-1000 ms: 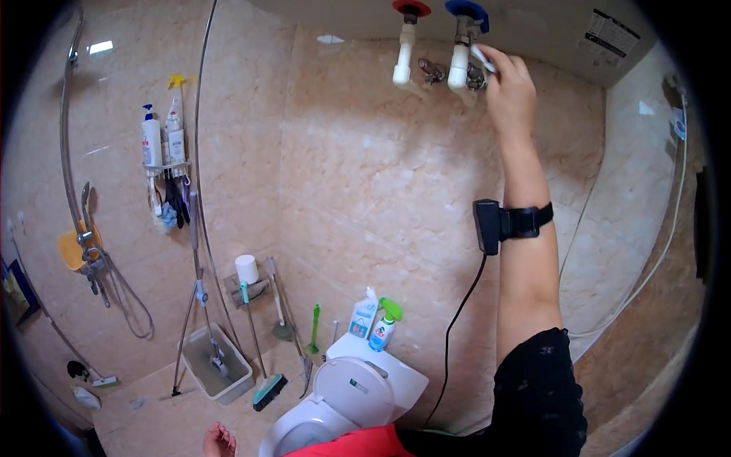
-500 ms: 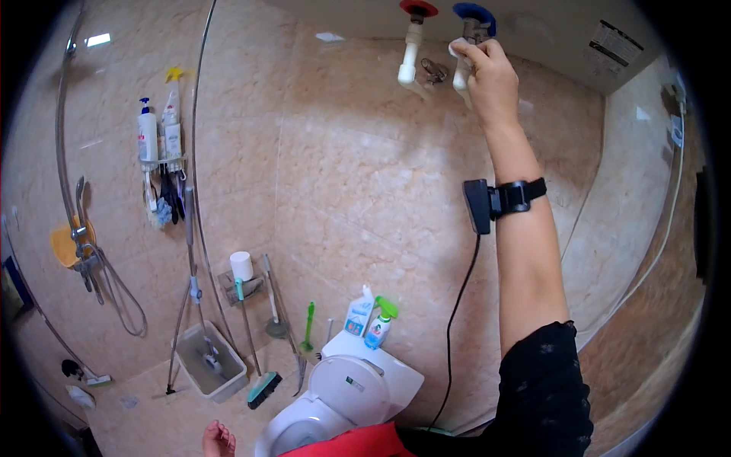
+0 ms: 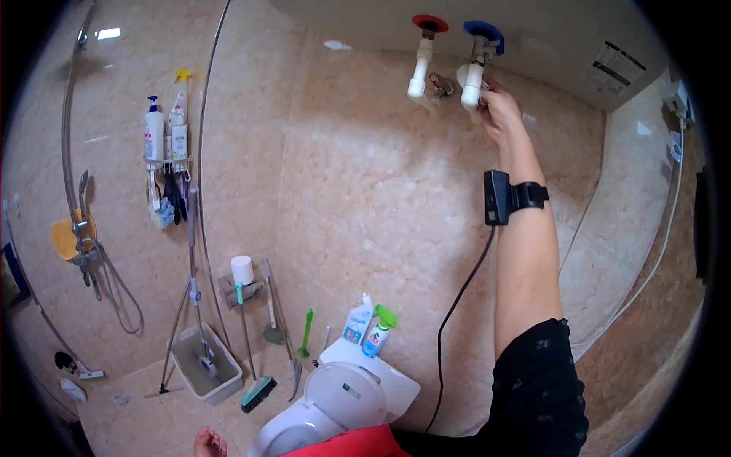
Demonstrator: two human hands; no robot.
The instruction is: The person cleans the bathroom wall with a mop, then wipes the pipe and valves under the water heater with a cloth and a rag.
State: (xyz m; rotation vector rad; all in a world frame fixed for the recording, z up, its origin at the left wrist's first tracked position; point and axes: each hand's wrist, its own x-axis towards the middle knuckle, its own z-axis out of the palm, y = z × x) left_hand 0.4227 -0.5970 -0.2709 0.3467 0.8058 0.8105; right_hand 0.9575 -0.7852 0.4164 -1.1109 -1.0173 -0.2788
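Note:
My right hand [image 3: 499,108] reaches up at the top right, its fingers partly hidden behind a white pipe [image 3: 472,85]. It holds a small white piece [image 3: 462,74], probably a cloth, that shows at the pipe's far side. This pipe drops from a valve under a blue disc [image 3: 483,32]. To its left, a second white pipe [image 3: 418,76] hangs under a red disc [image 3: 429,23]. A metal wall fitting [image 3: 441,84] lies between them. At the lower edge, my left hand [image 3: 209,442] hangs with loosely bent fingers and nothing visible in them; the frame cuts off part of it.
A large pale tank [image 3: 548,46] overhangs the pipes. Below stand a white toilet [image 3: 346,392], two cleaner bottles [image 3: 377,335], brushes and a grey bin [image 3: 205,365]. A shower hose hangs at left. A black cable [image 3: 445,327] trails from my right wrist device [image 3: 499,198].
My right hand has moved down from the valve's front to behind the right pipe, taking the white cloth along. The view has shifted slightly. My left hand still hangs low.

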